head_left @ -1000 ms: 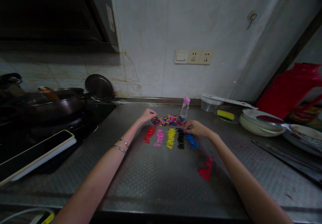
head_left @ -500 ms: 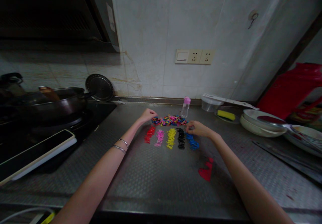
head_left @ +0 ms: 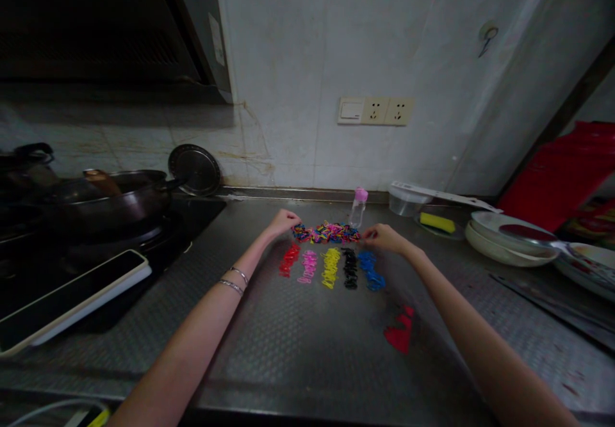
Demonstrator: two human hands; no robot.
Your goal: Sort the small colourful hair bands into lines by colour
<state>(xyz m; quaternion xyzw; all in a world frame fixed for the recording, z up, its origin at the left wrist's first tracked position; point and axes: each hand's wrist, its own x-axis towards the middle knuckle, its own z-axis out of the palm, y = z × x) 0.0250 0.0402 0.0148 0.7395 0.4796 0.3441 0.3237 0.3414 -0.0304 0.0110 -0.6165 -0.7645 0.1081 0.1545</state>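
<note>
A mixed heap of small coloured clips [head_left: 327, 232] lies on the steel counter [head_left: 298, 337]. In front of it are sorted rows: red [head_left: 289, 260], pink [head_left: 308, 265], yellow [head_left: 330, 267], black [head_left: 350, 267] and blue [head_left: 371, 269]. My left hand [head_left: 283, 222] rests curled at the heap's left end, fingers closed; what it holds is hidden. My right hand [head_left: 382, 239] pinches at the heap's right end, above the blue row. Its fingertips are too small to show what they grip.
A small bottle with a pink cap [head_left: 357, 207] stands behind the heap. A red scrap [head_left: 400, 332] lies nearer me on the right. A pan [head_left: 110, 198] on the stove and a tablet-like slab [head_left: 72, 299] sit left. Plates [head_left: 504, 238], a yellow sponge [head_left: 437, 222] and a plastic tub [head_left: 406, 200] sit right.
My right hand has moved up from the blue row to the right end of the mixed heap. The left hand has stayed in place. The view shifted slightly.
</note>
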